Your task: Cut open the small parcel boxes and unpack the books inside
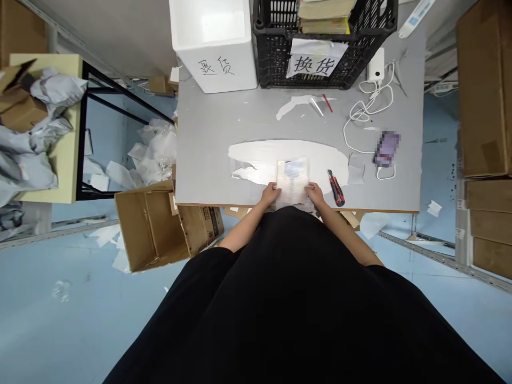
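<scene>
A flat package in translucent wrap [293, 181], with pale print and a blue patch showing through, lies at the desk's front edge close to my body. My left hand [271, 194] pinches its left side, and my right hand [316, 194] grips the right side the same way. Under the package spreads a white, torn-edged patch [328, 157] on the desk surface. Just right of my right hand rests a red and black box cutter [336, 188]. What is inside the wrap cannot be made out clearly.
At the back of the grey desk [216, 122] stand a white bin [228, 66] and a black crate [276, 64] holding books. A phone [386, 149] and white cable [362, 112] lie right. An open cardboard box [148, 229] sits on the floor left; stacked cartons [484, 96] stand right.
</scene>
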Tool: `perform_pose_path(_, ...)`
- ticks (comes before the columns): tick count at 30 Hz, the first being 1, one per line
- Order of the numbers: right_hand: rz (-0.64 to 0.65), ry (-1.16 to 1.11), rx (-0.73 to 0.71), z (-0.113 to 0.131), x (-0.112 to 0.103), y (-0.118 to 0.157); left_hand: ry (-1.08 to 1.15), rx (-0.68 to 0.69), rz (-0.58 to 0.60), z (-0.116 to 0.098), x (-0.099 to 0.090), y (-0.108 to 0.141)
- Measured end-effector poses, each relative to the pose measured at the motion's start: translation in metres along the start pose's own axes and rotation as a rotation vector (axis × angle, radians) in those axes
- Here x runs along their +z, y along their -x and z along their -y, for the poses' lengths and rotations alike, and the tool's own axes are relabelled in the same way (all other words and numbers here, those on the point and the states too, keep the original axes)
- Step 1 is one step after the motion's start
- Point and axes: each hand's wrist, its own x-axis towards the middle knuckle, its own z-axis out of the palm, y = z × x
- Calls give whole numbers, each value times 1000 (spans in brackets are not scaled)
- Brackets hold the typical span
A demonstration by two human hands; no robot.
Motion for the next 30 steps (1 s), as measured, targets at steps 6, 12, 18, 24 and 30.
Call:
perform_pose_path(6,31,80,67,2,1,-13,-82,15,-43,-7,13,-1)
perform_pose_path(12,18,77,93,1,-3,-31,-109,41,-63,-18,24,-6)
perform_pose_path(18,44,-9,100,15,-9,-41,-77,57,-62,-28,25,-11)
perform_pose_path(24,74,3,37,31,-7,-31,-216,93,-161,-50,28,1)
perform_pose_path(30,38,129,-172,55,18,-1,90,212,-88,-80,23,14)
